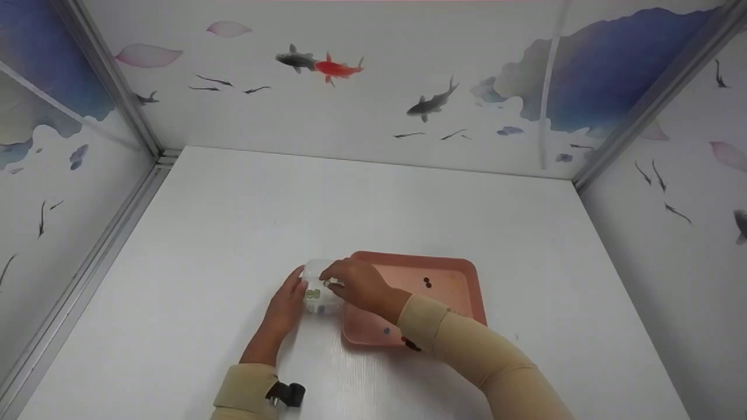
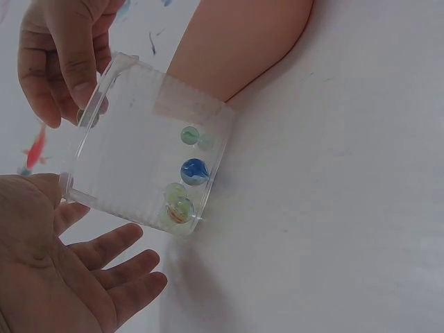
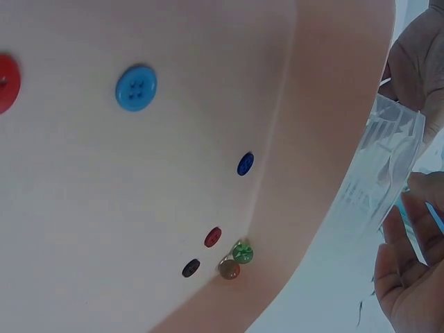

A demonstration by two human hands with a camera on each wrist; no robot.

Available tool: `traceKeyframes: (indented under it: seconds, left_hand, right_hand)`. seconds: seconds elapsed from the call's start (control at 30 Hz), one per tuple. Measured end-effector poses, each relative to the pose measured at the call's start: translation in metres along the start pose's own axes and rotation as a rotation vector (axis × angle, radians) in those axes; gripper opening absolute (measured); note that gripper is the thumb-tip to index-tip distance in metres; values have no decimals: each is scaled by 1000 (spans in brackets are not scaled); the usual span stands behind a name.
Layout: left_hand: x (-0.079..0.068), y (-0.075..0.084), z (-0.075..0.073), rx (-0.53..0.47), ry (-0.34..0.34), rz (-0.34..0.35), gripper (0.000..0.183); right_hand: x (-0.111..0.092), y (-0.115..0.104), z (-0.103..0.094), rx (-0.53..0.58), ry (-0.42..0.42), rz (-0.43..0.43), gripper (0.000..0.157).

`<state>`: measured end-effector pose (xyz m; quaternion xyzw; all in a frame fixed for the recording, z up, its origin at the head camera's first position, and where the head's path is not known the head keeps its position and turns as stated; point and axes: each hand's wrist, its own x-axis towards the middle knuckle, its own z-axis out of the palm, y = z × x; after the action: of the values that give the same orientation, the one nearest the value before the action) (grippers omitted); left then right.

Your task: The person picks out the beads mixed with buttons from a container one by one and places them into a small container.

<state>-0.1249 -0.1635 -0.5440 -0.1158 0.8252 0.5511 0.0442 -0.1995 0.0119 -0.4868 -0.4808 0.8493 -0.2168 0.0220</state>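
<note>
A clear plastic container point(image 1: 312, 303) stands on the white table, several glass marbles point(image 2: 194, 172) lying at its bottom, one of them blue and others greenish. My left hand point(image 1: 286, 303) rests against the container's left side, its fingers extended rather than wrapped round it. Over the open top, my right hand point(image 1: 359, 286) pinches a small greenish marble point(image 2: 87, 118) between thumb and fingertips, at the rim. Beside the container, under my right forearm, sits a pink tray point(image 1: 475, 280).
The tray holds a light blue button point(image 3: 136, 88), a red button point(image 3: 7, 82), a dark blue button point(image 3: 245, 164) and other small buttons. A green marble point(image 3: 243, 252) and a brownish marble point(image 3: 229, 269) lie by its wall. Printed panels point(image 1: 373, 116) enclose the table.
</note>
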Motion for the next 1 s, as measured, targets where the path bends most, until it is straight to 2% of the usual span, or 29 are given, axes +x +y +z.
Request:
traceKeyframes:
  seconds: [0.4, 0.67, 1.0]
  left_hand:
    - [2, 0, 0, 21, 8, -6, 51]
    - [1, 0, 1, 16, 9, 3, 50]
    - [3, 0, 1, -30, 8, -17, 51]
  right_hand:
    - [1, 1, 2, -42, -2, -69, 22]
    - [2, 1, 2, -75, -41, -55, 25]
    - [-1, 4, 3, -121, 56, -118, 26]
